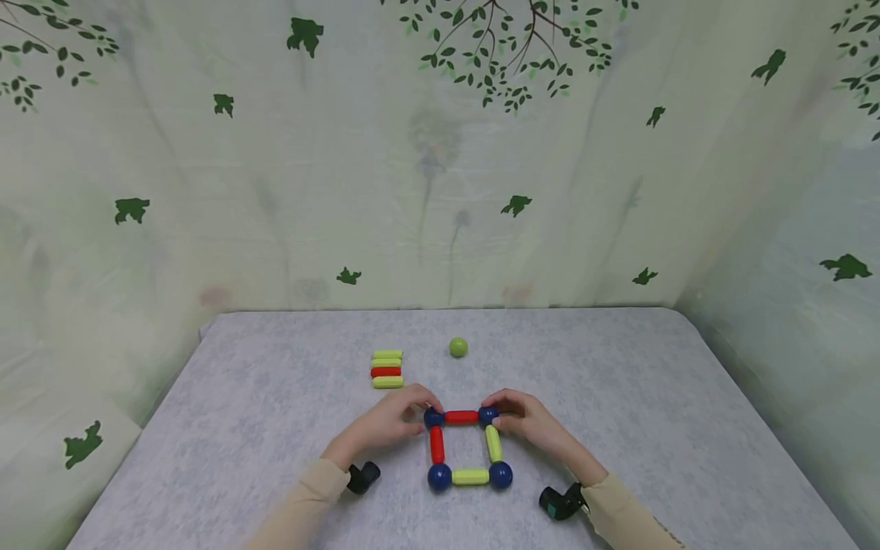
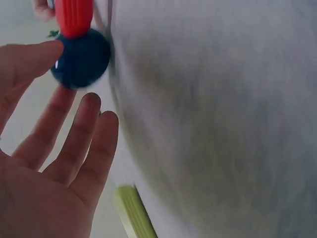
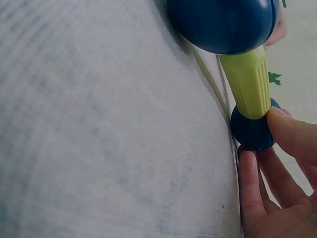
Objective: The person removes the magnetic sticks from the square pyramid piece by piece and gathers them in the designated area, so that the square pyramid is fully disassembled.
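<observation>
A pale cloth backdrop (image 1: 344,153) printed with dark green leaves and twigs rises behind a wide tabletop (image 1: 206,428) covered in mottled grey-blue cloth. A person's two beige sleeves, left (image 1: 302,496) and right (image 1: 626,516), reach in from the near edge. The left hand (image 1: 388,420) pinches a glossy dark blue ball, the far left corner ball (image 1: 434,417), between thumb and forefinger, its other fingers extended loosely; the right hand (image 1: 532,424) grips the matching far right corner ball (image 1: 488,415) between thumb and fingers. These are two corners of a square frame (image 1: 470,477) near the middle of the tabletop, with two more dark blue balls (image 1: 440,477) at its near corners. Ribbed red rods (image 1: 461,417) form its far and left sides, ribbed yellow-green rods (image 1: 493,444) its right and near sides. Beyond the left hand, a row of four loose rods (image 1: 387,373), three yellow-green and one red, lies side by side. Small black wrist cameras (image 1: 364,477) sit at both wrists. Beyond the frame rests one light green ball (image 1: 458,347).
</observation>
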Motion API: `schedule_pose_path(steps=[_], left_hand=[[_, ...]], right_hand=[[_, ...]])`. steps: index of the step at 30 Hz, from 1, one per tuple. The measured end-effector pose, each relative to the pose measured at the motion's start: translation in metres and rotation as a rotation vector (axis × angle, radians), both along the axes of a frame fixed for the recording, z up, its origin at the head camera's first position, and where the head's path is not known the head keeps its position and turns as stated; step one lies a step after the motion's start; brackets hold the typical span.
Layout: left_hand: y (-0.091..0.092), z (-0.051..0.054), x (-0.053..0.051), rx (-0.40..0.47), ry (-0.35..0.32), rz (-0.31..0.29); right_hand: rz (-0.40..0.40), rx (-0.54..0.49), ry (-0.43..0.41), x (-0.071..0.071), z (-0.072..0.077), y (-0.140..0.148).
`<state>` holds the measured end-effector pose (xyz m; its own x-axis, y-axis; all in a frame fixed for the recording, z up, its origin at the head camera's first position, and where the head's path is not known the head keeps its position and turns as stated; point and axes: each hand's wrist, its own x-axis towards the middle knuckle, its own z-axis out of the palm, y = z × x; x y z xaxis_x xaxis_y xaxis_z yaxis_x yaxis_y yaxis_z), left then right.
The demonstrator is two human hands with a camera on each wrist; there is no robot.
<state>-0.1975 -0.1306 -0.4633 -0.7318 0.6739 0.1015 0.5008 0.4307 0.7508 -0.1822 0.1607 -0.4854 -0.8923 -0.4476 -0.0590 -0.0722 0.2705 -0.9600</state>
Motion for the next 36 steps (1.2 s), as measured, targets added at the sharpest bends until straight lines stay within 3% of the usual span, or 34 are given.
schedule_pose_path(steps=[2,7,17,25,31,36], left_hand=[[0.005,-0.002,0.001,-0.015,-0.008,-0.023],[0.011,-0.005,0.002,-0.055,0.01,-0.01],[0.014,-0.003,0.001,-0.179,0.113,0.026],[0.022,-0.003,-0.002,-0.047,0.079,0.09],[0.033,-0.004,-0.006,-0.105,0.178,0.128],[0.04,-0.004,-0.007,-0.18,0.299,0.139]], right_hand=[[-0.004,0.002,-0.002,0.0,0.0,0.0],[-0.009,0.003,-0.008,0.0,-0.001,0.001],[-0.008,0.011,-0.003,-0.001,-0.001,0.001],[-0.044,0.01,0.027,0.003,-0.003,0.004],[-0.055,0.003,0.037,0.004,-0.005,0.007],[-0.057,0.0,0.038,0.004,-0.004,0.008]])
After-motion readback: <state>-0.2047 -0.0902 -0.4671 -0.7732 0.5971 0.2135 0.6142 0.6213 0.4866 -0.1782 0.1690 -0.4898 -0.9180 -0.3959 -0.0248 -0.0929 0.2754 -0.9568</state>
